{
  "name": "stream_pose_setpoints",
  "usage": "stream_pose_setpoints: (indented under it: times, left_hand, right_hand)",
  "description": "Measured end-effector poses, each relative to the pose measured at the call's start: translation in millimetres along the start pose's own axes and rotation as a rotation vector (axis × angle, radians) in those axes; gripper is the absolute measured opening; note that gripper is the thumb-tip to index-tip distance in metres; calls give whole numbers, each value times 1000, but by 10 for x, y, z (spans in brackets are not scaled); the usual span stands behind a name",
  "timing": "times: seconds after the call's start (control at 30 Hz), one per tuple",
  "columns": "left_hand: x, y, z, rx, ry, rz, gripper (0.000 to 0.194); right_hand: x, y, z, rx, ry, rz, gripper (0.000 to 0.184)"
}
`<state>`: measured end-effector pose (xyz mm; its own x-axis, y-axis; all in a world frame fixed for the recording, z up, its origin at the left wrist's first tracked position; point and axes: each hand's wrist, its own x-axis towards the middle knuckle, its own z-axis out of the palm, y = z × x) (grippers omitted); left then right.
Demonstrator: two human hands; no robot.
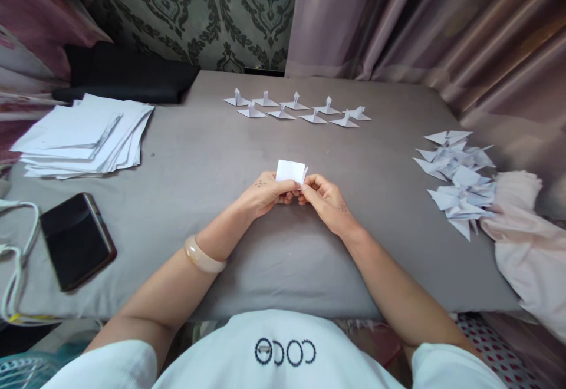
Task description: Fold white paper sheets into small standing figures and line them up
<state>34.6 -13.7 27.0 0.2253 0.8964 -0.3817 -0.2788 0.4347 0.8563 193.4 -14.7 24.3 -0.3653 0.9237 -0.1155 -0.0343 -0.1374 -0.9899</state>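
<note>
A small folded piece of white paper (pixel 290 171) is held up near the middle of the table, its flat face toward me. My left hand (pixel 270 193) pinches its lower edge, thumb in front and fingers behind. At its lower right corner, my right hand (pixel 323 198) is closed, thumb and fingertips pinching the edge where a thin flap sticks up. The fingers behind the paper are partly hidden. Beyond the hands, several folded paper cranes (pixel 295 105) stand in two rows.
A stack of white paper sheets (pixel 88 135) lies at the left, with a black phone (pixel 75 238) and white cable (pixel 20 271) nearer me. More paper cranes (pixel 464 183) are heaped at the right beside pale cloth (pixel 522 218). Grey cloth covers the table (pixel 198 135).
</note>
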Motion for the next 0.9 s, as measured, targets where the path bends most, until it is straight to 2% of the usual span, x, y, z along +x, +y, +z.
stream_pose_setpoints:
  times: [0.33,0.47,0.67,0.9]
  left_hand:
    - [-10,34,16,-6,57,-17,11]
    - [-7,23,8,15,50,-10,10]
    - [-1,10,-9,55,30,-3,11]
    - [12,-18,-7,88,46,48,11]
  right_hand:
    - [7,-39,-29,68,45,105,29]
    - [1,-50,-19,17,53,87,32]
    - [2,-14,-18,-42,45,52,27]
    - [16,60,-62,-123,-12,-15,27]
